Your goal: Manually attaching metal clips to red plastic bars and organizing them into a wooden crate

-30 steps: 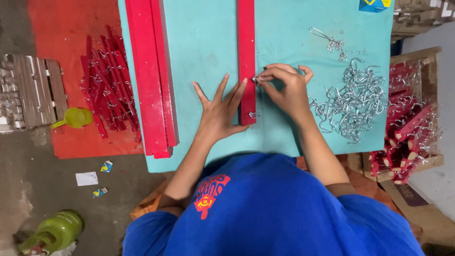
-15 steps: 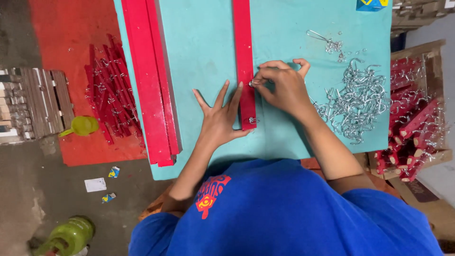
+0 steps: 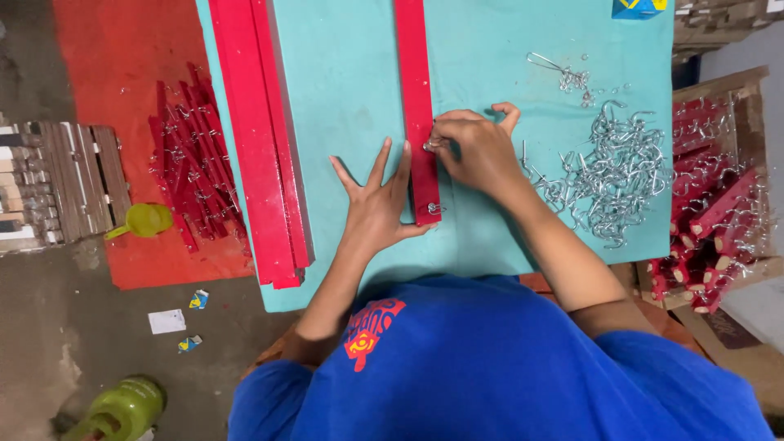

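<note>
The red wooden strip runs lengthwise away from the person; the left hand lies flat and open against its left edge, while the right hand pinches a small metal hook at its right edge.

a single head-worn camera looks almost straight down from above the person's blue shirt, which fills the bottom edge. it faces a turquoise table that runs from the shirt to the top edge, seen from close overhead. left of the table the floor appears farther below; right of it, a wooden crate edges the frame.
</note>
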